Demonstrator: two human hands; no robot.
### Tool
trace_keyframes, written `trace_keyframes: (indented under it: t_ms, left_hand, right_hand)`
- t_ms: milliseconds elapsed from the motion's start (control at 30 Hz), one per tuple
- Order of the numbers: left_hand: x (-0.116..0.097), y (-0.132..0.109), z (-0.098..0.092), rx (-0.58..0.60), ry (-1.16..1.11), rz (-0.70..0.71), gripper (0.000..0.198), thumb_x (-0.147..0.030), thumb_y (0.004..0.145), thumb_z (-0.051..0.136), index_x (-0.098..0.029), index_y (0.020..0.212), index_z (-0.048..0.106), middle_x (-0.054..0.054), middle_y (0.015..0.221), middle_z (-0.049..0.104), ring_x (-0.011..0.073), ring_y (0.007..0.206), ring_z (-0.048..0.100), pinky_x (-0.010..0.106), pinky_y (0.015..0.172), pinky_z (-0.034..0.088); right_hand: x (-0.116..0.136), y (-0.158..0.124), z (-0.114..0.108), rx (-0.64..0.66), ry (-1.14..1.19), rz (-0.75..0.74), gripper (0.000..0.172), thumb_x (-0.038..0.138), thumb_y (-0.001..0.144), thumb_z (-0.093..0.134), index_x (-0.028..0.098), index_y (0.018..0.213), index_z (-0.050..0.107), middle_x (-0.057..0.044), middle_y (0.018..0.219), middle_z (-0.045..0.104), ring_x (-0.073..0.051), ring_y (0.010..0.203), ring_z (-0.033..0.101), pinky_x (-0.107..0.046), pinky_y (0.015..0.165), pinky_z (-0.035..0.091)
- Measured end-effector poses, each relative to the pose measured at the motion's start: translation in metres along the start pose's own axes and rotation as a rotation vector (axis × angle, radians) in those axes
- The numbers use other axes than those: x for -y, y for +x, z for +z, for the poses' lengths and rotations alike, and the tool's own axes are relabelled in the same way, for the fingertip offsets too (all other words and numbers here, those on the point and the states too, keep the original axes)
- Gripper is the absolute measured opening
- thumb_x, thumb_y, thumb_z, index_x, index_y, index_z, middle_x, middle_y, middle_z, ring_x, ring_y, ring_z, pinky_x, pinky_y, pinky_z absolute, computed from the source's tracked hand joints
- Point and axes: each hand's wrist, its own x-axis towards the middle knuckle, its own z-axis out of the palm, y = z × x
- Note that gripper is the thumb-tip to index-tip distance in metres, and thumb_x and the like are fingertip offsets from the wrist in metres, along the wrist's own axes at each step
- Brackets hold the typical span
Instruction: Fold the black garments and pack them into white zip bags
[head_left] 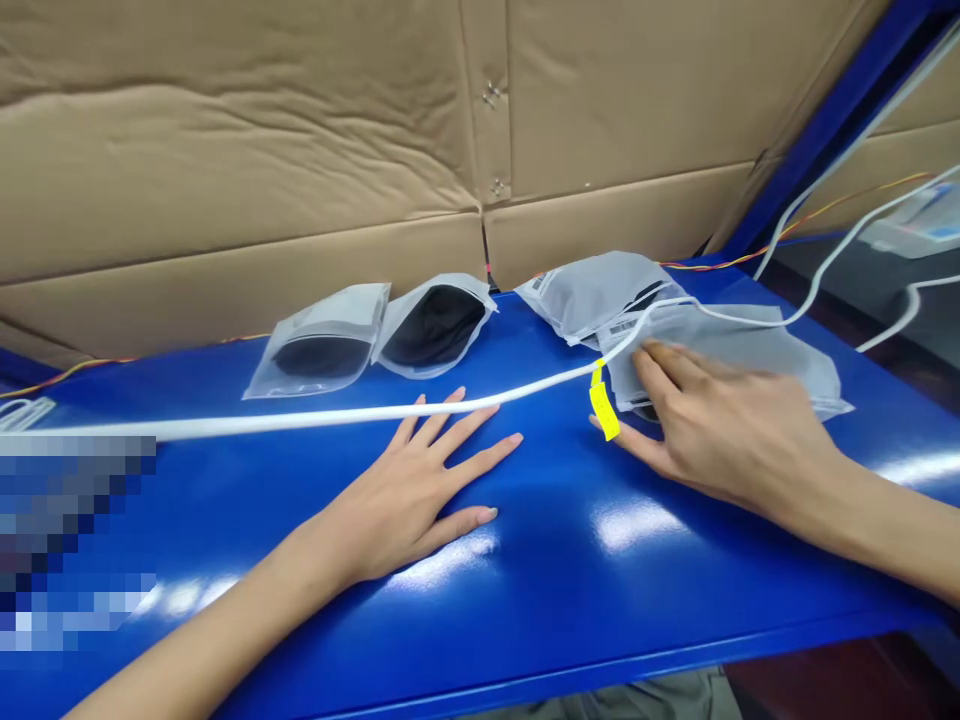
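My left hand lies palm down with fingers spread on the blue tabletop, its fingertips by a white cable. To the right, my right hand rests over a frosted zip bag, fingers stretched across it and thumb apart. A yellow label hangs from the cable, over the tip of that thumb. Dark contents show slightly beneath the hand. Behind this bag lies another frosted bag. Further left are a frosted bag with something dark inside and a gaping bag with black contents.
Brown padded panels stand along the back edge. A blue post rises at the right, with white cables beside it. Thin red and yellow wires run along the back. The left edge is pixelated.
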Motion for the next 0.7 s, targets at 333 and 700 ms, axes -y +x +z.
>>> trace_keyframes:
  t_ms: [333, 700]
  left_hand:
    - [0.001, -0.002, 0.008, -0.015, 0.017, -0.036, 0.079, -0.066, 0.109, 0.041, -0.027, 0.174, 0.018, 0.015, 0.178, 0.029, 0.0429, 0.165, 0.023, 0.074, 0.128, 0.026]
    - [-0.01, 0.002, 0.006, -0.234, 0.014, 0.142, 0.101, -0.072, 0.103, 0.048, -0.021, 0.175, -0.002, 0.018, 0.178, 0.027, 0.0415, 0.165, 0.023, 0.063, 0.133, 0.021]
  right_hand:
    - [0.014, -0.004, -0.002, -0.242, 0.345, -0.502, 0.037, 0.012, 0.101, 0.048, 0.001, 0.128, 0.071, -0.023, 0.134, 0.074, -0.031, 0.126, 0.073, -0.04, 0.103, 0.064]
    - [0.017, 0.01, -0.005, -0.334, 0.633, -0.817, 0.027, 0.013, 0.103, 0.06, 0.018, 0.124, 0.077, -0.007, 0.131, 0.079, -0.02, 0.132, 0.069, -0.034, 0.119, 0.053]
